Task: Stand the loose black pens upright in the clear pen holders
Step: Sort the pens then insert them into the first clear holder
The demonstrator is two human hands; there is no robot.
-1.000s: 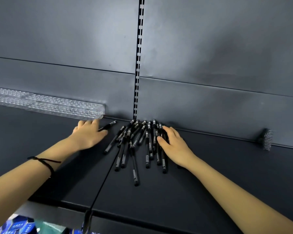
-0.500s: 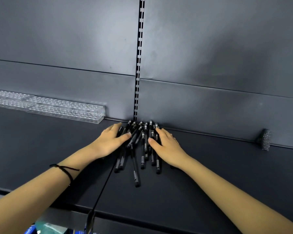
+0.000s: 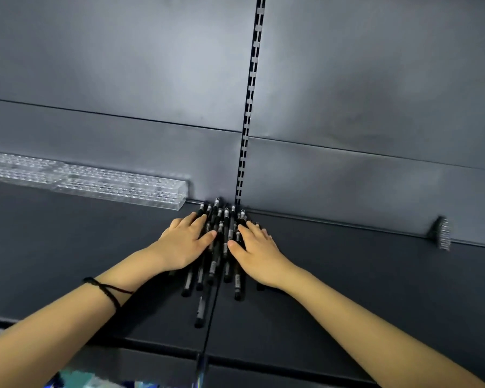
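Both hands have drawn in toward each other since a second ago, and the pens (image 3: 221, 249), then fanned out wide, are now squeezed into a tighter bundle at the foot of the slotted upright (image 3: 251, 93). The left hand (image 3: 184, 245) lies flat with straight fingers on the bundle's left flank, just left of the upright's foot. The right hand (image 3: 256, 252) mirrors it just to the right, fingers also straight. Neither hand grasps a pen; both press with palms down, the thumb tips close together with a few pens showing between them. A black cord (image 3: 107, 291) circles the left wrist. The pens lie flat on the dark shelf (image 3: 347, 275), ends aimed toward the upright's foot. The hands cover so much of the bundle that no count can be made. One stray pen (image 3: 200, 310) lies apart from the bundle, farther out from the upright, just left of the shelf seam (image 3: 212, 317) that runs forward from its foot. To the left of the upright, the clear pen holder (image 3: 118, 186) stretches along the grey back panel (image 3: 123, 65), its nearer end close to the pens but not touching them. Well to the right of the upright, a small dark ribbed object (image 3: 440, 233) sits where shelf meets panel; what it is cannot be told. Blurred coloured packages (image 3: 81, 382) show below the shelf's front edge.
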